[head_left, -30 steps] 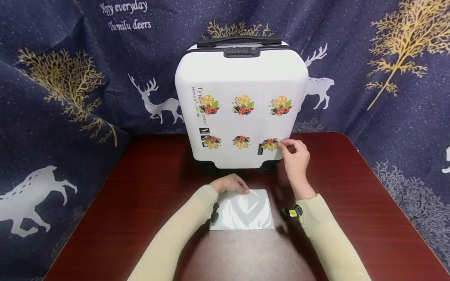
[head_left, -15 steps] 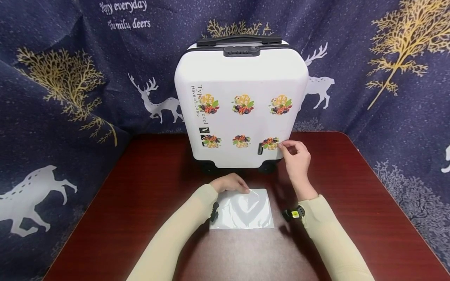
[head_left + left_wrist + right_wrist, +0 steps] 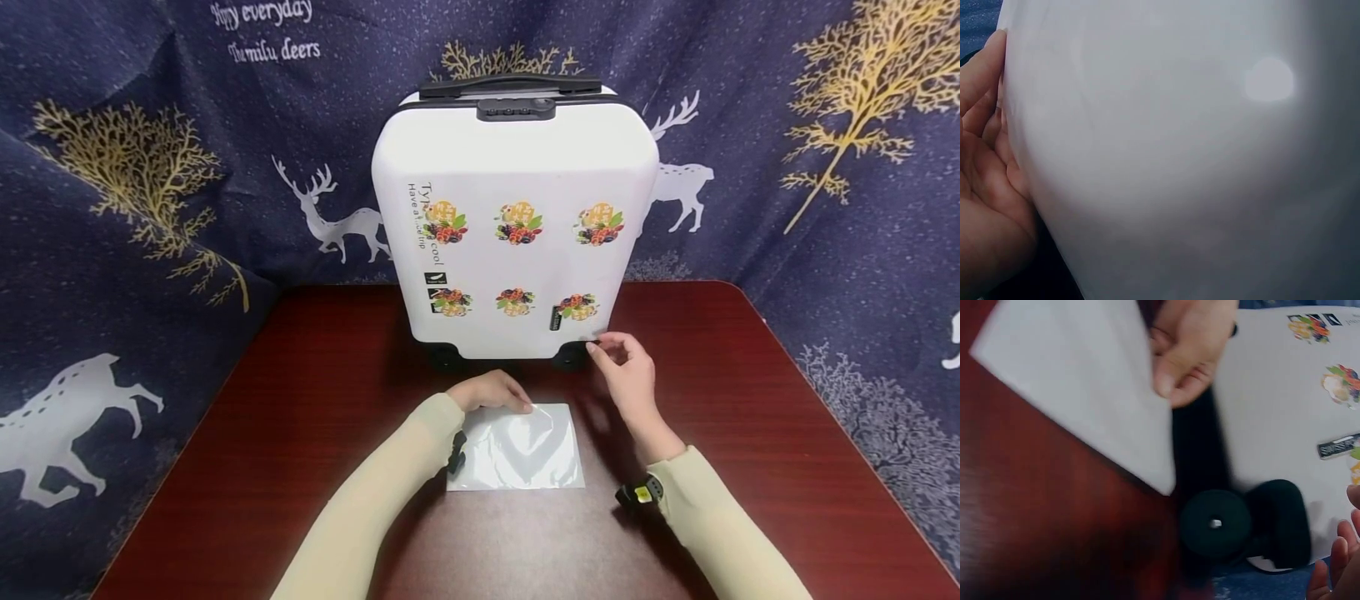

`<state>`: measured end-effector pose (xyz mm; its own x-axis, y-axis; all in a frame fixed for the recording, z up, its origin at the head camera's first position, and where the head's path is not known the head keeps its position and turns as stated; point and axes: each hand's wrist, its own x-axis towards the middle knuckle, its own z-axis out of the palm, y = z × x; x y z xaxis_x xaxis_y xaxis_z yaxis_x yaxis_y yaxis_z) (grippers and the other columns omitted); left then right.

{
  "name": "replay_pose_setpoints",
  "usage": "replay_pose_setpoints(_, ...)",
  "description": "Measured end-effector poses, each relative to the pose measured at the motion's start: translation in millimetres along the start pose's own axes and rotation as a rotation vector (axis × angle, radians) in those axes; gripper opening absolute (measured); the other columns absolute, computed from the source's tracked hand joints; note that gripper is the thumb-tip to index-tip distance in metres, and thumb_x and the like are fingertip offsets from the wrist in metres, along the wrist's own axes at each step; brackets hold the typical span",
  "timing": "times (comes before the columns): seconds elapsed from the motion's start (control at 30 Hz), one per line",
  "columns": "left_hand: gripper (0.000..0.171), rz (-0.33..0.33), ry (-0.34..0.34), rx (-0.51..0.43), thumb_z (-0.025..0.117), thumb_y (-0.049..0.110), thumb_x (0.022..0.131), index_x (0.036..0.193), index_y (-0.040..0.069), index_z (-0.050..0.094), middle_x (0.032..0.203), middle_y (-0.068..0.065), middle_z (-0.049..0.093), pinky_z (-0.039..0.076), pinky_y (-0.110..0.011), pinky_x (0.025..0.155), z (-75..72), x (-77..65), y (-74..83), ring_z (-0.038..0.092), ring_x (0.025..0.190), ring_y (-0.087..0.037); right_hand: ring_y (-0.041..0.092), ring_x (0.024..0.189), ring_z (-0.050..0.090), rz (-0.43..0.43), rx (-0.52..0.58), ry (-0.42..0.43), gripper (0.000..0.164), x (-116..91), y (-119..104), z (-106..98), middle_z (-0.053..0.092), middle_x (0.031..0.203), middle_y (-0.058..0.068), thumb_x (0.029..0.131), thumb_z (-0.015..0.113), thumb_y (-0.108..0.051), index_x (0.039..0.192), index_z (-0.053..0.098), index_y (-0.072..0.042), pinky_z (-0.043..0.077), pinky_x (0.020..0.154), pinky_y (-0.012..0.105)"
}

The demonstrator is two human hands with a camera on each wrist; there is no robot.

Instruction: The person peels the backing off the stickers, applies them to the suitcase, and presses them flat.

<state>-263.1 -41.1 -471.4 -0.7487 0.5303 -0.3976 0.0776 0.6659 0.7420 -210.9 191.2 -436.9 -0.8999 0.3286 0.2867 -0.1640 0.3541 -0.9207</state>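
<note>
A white suitcase (image 3: 480, 267) stands upright with several fruit stickers on its front. The lower right sticker (image 3: 579, 307) partly overlaps a small dark label. My left hand (image 3: 491, 390) pinches the far edge of a glossy white sheet (image 3: 517, 458) between thumb and fingers; the right wrist view shows this grip with the sheet tilted. In the left wrist view the sheet (image 3: 1147, 137) fills most of the frame. My right hand (image 3: 628, 375) is by the suitcase's lower right corner, below that sticker, with loosely bent fingers and nothing seen between them.
The suitcase rests on black wheels (image 3: 572, 357) on a dark red wooden table (image 3: 315, 433). A dark blue cloth (image 3: 247, 125) with white deer and golden trees hangs behind and at the sides.
My right hand has left the lower right sticker and moved down towards the suitcase's wheel. The sticker stays on the suitcase. My left hand and the sheet have not visibly moved.
</note>
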Motion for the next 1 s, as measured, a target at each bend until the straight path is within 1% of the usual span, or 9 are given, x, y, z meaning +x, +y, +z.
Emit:
replay_pose_setpoints(0.13,0.026,0.001,-0.001,-0.002,0.076,0.024,0.092,0.112,0.009,0.079,0.125,-0.009,0.073,0.048,-0.023,0.089,0.1,-0.6,0.6,0.059,0.1,-0.01,-0.004,0.077,0.053,0.055,-0.037,-0.066,0.025,-9,8,1,0.061,0.084,-0.017,0.092,0.074,-0.015,0.112,0.07,0.0,0.044,0.07,0.011)
replay_pose_setpoints(0.23,0.026,0.006,-0.001,-0.002,0.076,0.024,0.092,0.112,0.009,0.079,0.125,-0.008,0.073,0.048,-0.023,0.089,0.0,-1.0,1.1,0.06,0.1,-0.01,-0.002,0.08,0.054,0.083,-0.092,-0.132,0.028,-14,12,1,0.069,0.094,0.002,0.094,0.073,-0.017,0.117,0.069,-0.001,0.045,0.072,0.012)
replay_pose_setpoints(0.37,0.025,0.014,0.002,0.007,0.076,0.024,0.092,0.112,0.009,0.08,0.124,-0.008,0.074,0.049,-0.024,0.09,0.0,-1.1,1.6,0.062,0.101,-0.011,0.017,0.098,0.064,0.115,-0.175,-0.286,0.035,-16,16,1,0.07,0.115,0.022,0.098,0.068,-0.02,0.127,0.066,0.001,0.049,0.085,0.022)
replay_pose_setpoints(0.47,0.024,0.014,0.006,0.012,0.076,0.024,0.092,0.111,0.009,0.08,0.124,-0.008,0.074,0.05,-0.026,0.094,0.3,-0.9,1.0,0.061,0.103,-0.012,0.036,0.116,0.064,0.144,-0.219,-0.436,0.042,-17,20,-1,0.066,0.128,0.026,0.1,0.064,-0.023,0.134,0.061,0.003,0.052,0.096,0.038)
replay_pose_setpoints(0.57,0.024,0.013,0.013,0.02,0.076,0.025,0.092,0.111,0.011,0.08,0.124,-0.007,0.074,0.049,-0.031,0.099,1.0,-0.1,-0.4,0.061,0.104,-0.012,0.04,0.124,0.061,0.166,-0.261,-0.568,0.048,-18,23,-1,0.061,0.137,0.029,0.101,0.063,-0.025,0.137,0.058,0.005,0.053,0.1,0.047)
replay_pose_setpoints(0.63,0.023,0.015,0.018,0.026,0.075,0.026,0.092,0.111,0.013,0.08,0.124,-0.006,0.073,0.049,-0.034,0.101,1.6,0.0,-1.5,0.06,0.104,-0.013,0.038,0.118,0.063,0.177,-0.28,-0.63,0.05,-18,24,-2,0.06,0.139,0.03,0.1,0.063,-0.027,0.137,0.057,0.006,0.055,0.095,0.045)
replay_pose_setpoints(0.73,0.023,0.016,0.023,0.032,0.075,0.028,0.093,0.111,0.015,0.08,0.124,-0.005,0.074,0.048,-0.037,0.103,2.2,-0.2,-3.2,0.06,0.105,-0.013,0.028,0.098,0.065,0.21,-0.264,-0.692,0.052,-18,25,-2,0.065,0.128,0.028,0.1,0.064,-0.026,0.137,0.056,0.009,0.056,0.08,0.037)
replay_pose_setpoints(0.83,0.024,0.018,0.027,0.027,0.074,0.029,0.093,0.112,0.016,0.08,0.125,-0.004,0.073,0.048,-0.038,0.106,1.8,-1.5,-3.8,0.061,0.109,-0.014,0.018,0.08,0.06,0.242,-0.228,-0.743,0.053,-18,26,-2,0.071,0.103,0.019,0.099,0.065,-0.023,0.137,0.054,0.012,0.05,0.067,0.03)
replay_pose_setpoints(1.0,0.024,0.019,0.028,0.008,0.074,0.029,0.093,0.113,0.016,0.08,0.13,-0.005,0.072,0.047,-0.041,0.109,-0.5,-4.5,-2.6,0.061,0.116,-0.017,0.013,0.072,0.058,0.262,-0.217,-0.783,0.046,-17,26,-1,0.069,0.083,0.004,0.096,0.067,-0.019,0.13,0.059,0.012,0.05,0.062,0.028)
